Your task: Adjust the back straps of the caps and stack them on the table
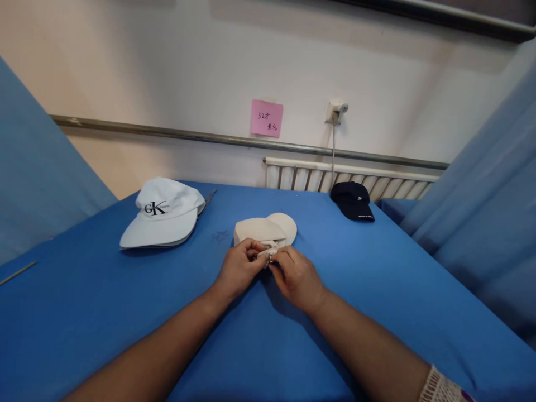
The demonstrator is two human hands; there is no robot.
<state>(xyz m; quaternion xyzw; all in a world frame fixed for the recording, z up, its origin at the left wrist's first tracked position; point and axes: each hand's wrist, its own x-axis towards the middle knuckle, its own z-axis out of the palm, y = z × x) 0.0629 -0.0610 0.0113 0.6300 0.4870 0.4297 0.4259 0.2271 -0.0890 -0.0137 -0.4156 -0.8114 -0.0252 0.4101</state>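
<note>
A beige cap (263,228) lies in the middle of the blue table (104,301), its back towards me and its brim pointing away. My left hand (239,267) pinches the cap's back strap (268,252) from the left. From the right, my right hand (295,274) pinches the same strap, where a small metal buckle shows between the fingertips. Both hands rest on the cloth, fingers closed and nearly touching each other.
A white cap with a dark logo (163,219) lies at the left rear, and a dark navy cap (352,201) at the right rear. A thin stick (17,273) lies at the far left. Blue curtains hang on both sides; a radiator (310,176) stands behind.
</note>
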